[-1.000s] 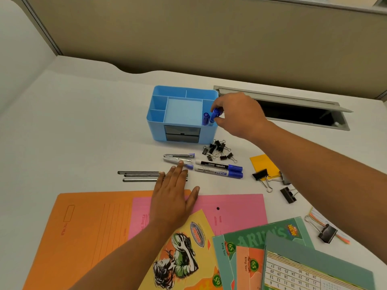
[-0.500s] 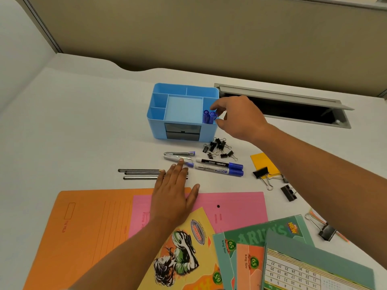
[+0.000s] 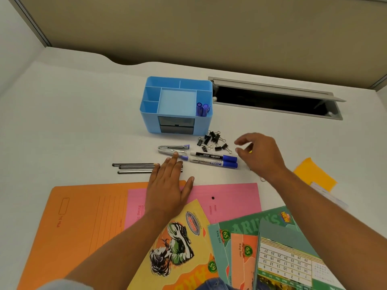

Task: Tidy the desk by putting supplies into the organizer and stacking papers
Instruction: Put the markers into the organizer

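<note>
White desk (image 3: 73, 122): blue organizer (image 3: 146, 122) holds two blue-capped markers (image 3: 202, 108) upright in its right compartment. Left hand (image 3: 167, 189) lies flat, fingers straight, across pencils (image 3: 134, 168) and pink folder (image 3: 230, 193). Right hand (image 3: 259, 155) hovers empty, fingers loosely spread, beside binder clips (image 3: 213, 141).

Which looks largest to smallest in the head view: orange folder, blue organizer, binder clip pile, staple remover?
1. orange folder, though it lies nearer the camera and is partly covered
2. blue organizer
3. binder clip pile and staple remover: similar span, so not ranked against each other
</note>
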Available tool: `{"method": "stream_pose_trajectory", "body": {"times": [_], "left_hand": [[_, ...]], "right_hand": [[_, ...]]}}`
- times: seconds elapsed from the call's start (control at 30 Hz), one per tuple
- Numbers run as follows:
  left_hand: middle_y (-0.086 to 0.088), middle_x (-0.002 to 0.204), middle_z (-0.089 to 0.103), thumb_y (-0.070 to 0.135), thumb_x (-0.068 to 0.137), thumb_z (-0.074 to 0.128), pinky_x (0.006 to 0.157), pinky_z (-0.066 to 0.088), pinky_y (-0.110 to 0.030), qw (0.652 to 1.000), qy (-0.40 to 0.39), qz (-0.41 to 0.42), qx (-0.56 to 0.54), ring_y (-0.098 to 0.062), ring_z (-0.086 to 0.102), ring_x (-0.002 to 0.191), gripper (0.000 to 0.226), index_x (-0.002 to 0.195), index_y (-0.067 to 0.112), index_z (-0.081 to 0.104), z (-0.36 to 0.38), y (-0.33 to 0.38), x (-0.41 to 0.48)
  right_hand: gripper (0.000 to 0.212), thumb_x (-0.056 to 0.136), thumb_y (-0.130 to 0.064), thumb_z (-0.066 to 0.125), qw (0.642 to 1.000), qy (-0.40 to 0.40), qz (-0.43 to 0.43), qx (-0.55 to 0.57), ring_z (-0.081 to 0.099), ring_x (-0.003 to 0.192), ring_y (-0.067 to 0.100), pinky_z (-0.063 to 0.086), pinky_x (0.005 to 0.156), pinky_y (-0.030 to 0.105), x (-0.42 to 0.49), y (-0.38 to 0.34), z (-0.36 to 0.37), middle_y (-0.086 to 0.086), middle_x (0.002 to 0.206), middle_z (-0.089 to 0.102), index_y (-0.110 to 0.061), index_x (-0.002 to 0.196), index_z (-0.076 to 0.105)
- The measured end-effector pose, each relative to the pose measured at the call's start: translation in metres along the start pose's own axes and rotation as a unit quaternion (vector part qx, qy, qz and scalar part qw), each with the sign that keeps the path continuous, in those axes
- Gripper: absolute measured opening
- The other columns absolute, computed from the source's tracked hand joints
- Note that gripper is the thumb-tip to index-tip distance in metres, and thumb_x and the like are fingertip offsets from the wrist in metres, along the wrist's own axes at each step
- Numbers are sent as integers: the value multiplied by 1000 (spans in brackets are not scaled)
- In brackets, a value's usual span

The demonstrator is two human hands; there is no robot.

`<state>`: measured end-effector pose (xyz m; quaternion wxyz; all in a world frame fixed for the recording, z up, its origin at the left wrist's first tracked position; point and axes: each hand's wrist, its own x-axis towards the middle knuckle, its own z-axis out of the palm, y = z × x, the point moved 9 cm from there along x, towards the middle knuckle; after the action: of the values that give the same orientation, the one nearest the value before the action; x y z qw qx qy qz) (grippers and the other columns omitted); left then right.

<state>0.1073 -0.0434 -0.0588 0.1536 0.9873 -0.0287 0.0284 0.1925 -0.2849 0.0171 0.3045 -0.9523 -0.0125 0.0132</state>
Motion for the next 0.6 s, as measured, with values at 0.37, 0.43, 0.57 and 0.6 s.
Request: {"method": "stream_pose_trajectory", "body": {"times": [0.37,0.43,0.57,0.6], "left_hand": [[2,159,29,59,97,29,120,19,-41,1000,0,-2,0,-16,31,143,63,140,17,47,1,-1,0],[2,159,28,60,97,29,120,19,-41,1000,-1,-3,1,-16,31,143,64,141,17,46,2,-1,0],[3,160,27,59,97,30,120,17,-39,1000,-4,-3,5,-16,30,144,63,142,18,45,3,-2,1],[3,160,27,59,97,30,120,17,-39,1000,-4,-4,5,-15,30,144,62,142,18,45,3,-2,1]], "right_hand": [[17,86,-26,67,988,-81,-22,-128,57,84,17,46,70,30,-24,11,38,-3,102,65,-26,103,70],[20,87,-27,67,986,-88,-21,-139,57,87,19,46,70,30,-25,10,39,-2,104,64,-25,106,69],[25,86,-30,68,982,-99,-27,-158,57,91,19,45,72,30,-24,8,42,-2,103,63,-28,111,67],[25,86,-30,67,981,-103,-27,-165,57,93,20,46,73,31,-24,8,42,-2,104,63,-28,111,67]]}}
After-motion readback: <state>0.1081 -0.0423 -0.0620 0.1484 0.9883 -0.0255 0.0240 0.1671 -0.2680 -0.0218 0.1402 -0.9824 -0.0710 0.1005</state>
